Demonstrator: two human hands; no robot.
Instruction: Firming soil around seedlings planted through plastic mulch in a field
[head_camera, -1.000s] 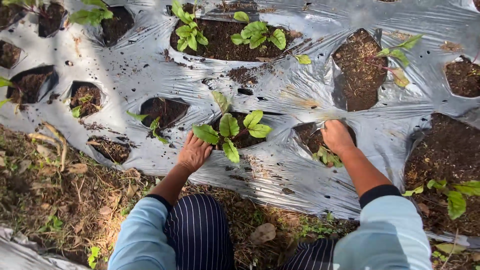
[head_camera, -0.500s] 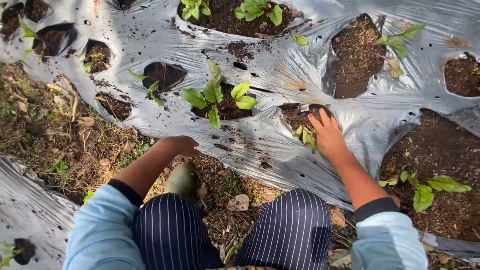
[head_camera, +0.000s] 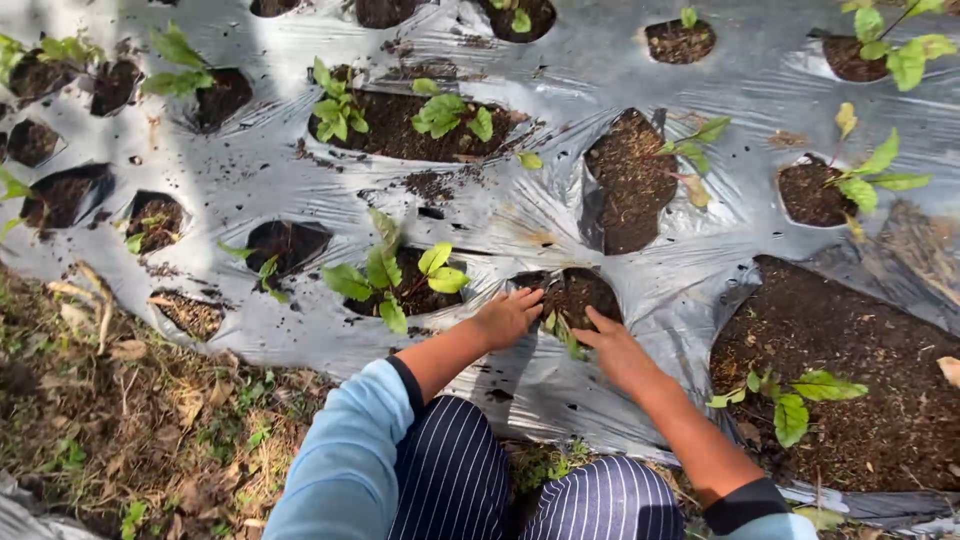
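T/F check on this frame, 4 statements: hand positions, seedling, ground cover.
1. Both hands are at the same planting hole. True: left hand and right hand flank one soil hole.
2. A small seedling sits between the hands. True.
3. The bed is covered with straw matting. False: it is silvery plastic sheet with cut holes.
4. The left hand holds a trowel. False: it is bare, no tool visible.
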